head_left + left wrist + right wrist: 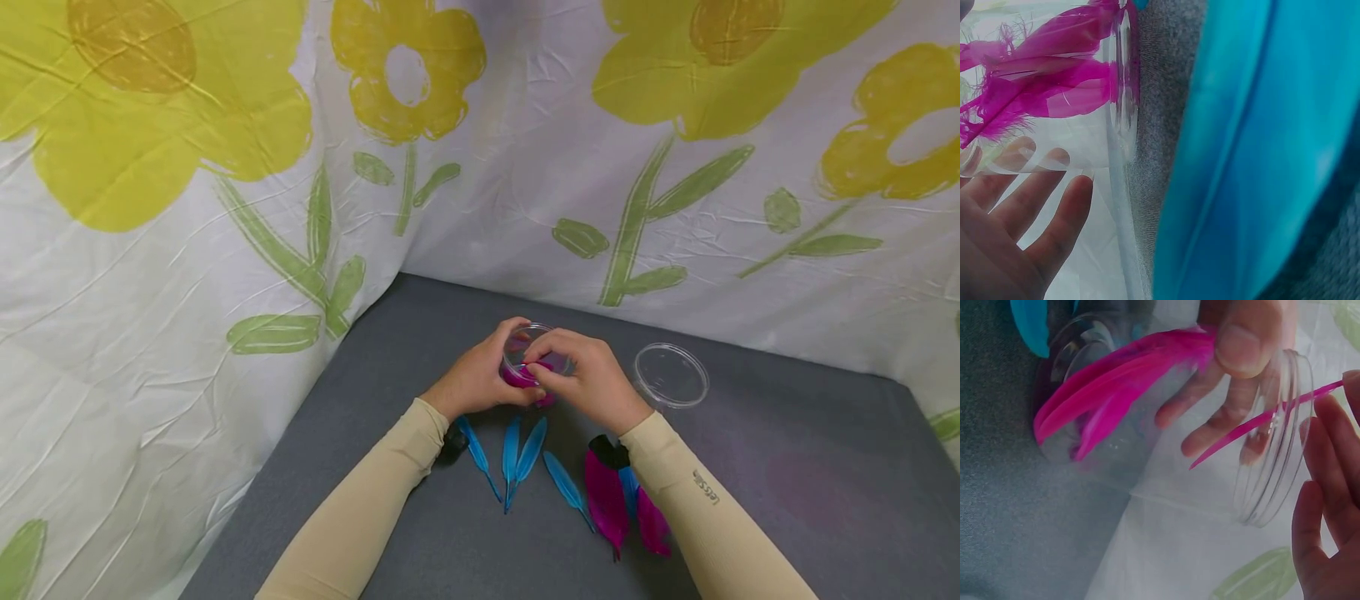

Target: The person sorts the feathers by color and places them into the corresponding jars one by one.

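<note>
My left hand point(474, 379) grips a clear plastic jar point(1166, 478) that stands on the grey table, its thumb and fingers around the wall. Inside the jar, several magenta feathers point(1116, 387) lean against the wall near the bottom. At the open mouth, my right hand point(588, 377) pinches one more magenta feather point(1241, 432) by its quill end, between thumb and finger. That feather's tip is past the threaded rim, inside the jar. The left wrist view shows fingers point(1063, 215) of the left hand along the jar's side.
A round clear lid point(671, 375) lies to the right of the jar. Several blue feathers point(511, 454) are spread in front of the hands. Magenta feathers point(606, 496) lie by the right forearm, partly covered by it. A flower-printed cloth point(510, 183) hangs behind the table point(810, 467).
</note>
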A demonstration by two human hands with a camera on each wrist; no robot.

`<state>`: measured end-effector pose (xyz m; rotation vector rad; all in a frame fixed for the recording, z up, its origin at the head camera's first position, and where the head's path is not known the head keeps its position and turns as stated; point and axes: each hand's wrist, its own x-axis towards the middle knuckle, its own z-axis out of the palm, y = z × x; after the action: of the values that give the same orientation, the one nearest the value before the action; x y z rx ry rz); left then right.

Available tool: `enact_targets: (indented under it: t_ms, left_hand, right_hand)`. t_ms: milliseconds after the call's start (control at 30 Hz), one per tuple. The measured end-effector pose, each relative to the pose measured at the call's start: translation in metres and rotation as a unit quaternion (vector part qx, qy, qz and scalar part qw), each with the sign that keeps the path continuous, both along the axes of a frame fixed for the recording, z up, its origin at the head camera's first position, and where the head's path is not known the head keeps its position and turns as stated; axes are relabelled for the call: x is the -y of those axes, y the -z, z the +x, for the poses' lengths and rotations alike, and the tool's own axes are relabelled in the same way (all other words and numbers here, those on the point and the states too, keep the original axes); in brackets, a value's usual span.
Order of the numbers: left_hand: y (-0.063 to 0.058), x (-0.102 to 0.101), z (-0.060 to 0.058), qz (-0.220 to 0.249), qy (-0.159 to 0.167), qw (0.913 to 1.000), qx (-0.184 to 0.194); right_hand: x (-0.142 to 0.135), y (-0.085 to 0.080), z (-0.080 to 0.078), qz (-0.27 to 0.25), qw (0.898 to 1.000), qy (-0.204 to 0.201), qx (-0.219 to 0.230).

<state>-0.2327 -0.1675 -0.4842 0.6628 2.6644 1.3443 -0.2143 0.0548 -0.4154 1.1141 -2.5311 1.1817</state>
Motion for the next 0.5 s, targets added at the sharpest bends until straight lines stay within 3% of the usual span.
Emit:
enact_targets:
  t_ms: [500]
  left_hand:
    - [0.0012, 0.0002, -0.0006, 0.000, -0.005, 1.0000, 0.004]
  right_hand:
    - [-0.0007, 0.0053, -0.0048, 0.013, 1.000, 0.017, 0.011]
